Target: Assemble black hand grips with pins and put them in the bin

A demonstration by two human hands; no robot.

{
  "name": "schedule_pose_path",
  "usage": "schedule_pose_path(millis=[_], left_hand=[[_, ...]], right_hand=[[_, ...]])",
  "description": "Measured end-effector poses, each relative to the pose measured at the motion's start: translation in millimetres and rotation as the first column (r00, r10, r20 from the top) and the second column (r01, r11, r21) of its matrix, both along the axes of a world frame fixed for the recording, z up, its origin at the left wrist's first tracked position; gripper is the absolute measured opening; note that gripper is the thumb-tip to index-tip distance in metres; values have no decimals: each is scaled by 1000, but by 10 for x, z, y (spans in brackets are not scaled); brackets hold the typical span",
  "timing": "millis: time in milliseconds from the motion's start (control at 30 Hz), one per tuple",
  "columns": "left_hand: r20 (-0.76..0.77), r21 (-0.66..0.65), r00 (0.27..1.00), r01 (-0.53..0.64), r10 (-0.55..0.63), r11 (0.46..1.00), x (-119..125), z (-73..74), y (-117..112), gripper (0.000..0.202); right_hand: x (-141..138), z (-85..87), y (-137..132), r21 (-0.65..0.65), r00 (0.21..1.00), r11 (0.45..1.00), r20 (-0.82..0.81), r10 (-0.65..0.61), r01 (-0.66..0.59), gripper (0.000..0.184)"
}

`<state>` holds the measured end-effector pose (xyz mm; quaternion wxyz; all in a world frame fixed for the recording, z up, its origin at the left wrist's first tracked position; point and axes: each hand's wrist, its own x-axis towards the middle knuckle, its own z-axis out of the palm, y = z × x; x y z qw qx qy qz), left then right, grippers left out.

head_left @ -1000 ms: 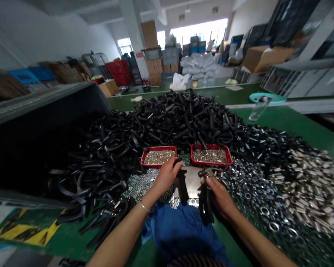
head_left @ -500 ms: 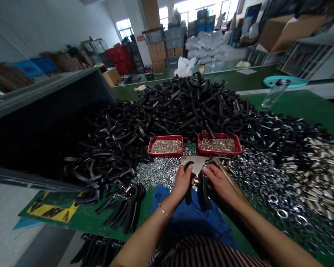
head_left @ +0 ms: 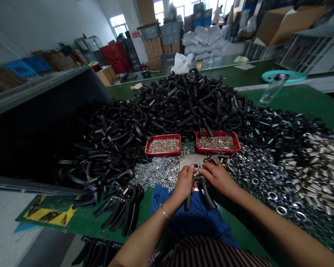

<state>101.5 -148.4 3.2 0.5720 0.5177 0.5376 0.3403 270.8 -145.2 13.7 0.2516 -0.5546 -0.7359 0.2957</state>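
My left hand (head_left: 184, 184) is closed around one half of a black plastic clamp (head_left: 208, 193). My right hand (head_left: 217, 178) grips the clamp's other half, its fingertips pinched near the top. The two halves meet between my hands, and their curved handles spread downward over a blue cloth (head_left: 202, 226). Something small and bright shows at the joint, too small to make out. Just beyond my fingers lies a flat metal plate (head_left: 185, 161) on the green table. Finished-looking clamps (head_left: 125, 211) lie in a row to the left of my left hand.
Two red trays of small metal pins, a left tray (head_left: 146, 148) and a right tray (head_left: 237, 142), stand ahead. Behind them rises a heap of black clamp halves (head_left: 183, 100). Loose rings (head_left: 272, 196) and metal sleeves (head_left: 320, 178) cover the right; a grey crate (head_left: 100, 87) lies left.
The two black halves, held apart before, have come together at their upper ends, with the handles now spread below. My right hand has moved slightly toward my left.
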Motion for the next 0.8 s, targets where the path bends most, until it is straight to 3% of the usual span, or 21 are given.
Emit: schedule_pose_path(millis=[200, 400, 533, 633, 733, 800], left_hand=[[-105, 3, 994, -10, 10, 1000, 78, 19, -109, 46], [-237, 184, 971, 28, 16, 983, 35, 71, -74, 44], [-398, 322, 916, 96, 43, 942, -34, 166, 10, 38], [-488, 382, 873, 188, 24, 905, -74, 232, 65, 38], [-538, 366, 841, 300, -63, 881, -96, 262, 83, 38], [-604, 346, 791, 367, -95, 863, -103, 266, 76, 38]], right_hand=[[-50, 111, -130, -49, 997, 998, -65, 38, -41, 34], [-77, 188, -158, -26, 990, 997, -119, -77, 75, 37], [-55, 218, -62, 3, 983, 1000, -183, -29, 30, 39], [-22, 237, 1, -130, 943, 987, -329, 44, -92, 37], [-1, 236, -1, -347, 851, 892, -520, 75, -291, 35], [2, 226, -32, -404, 823, 853, -565, 52, -330, 34]])
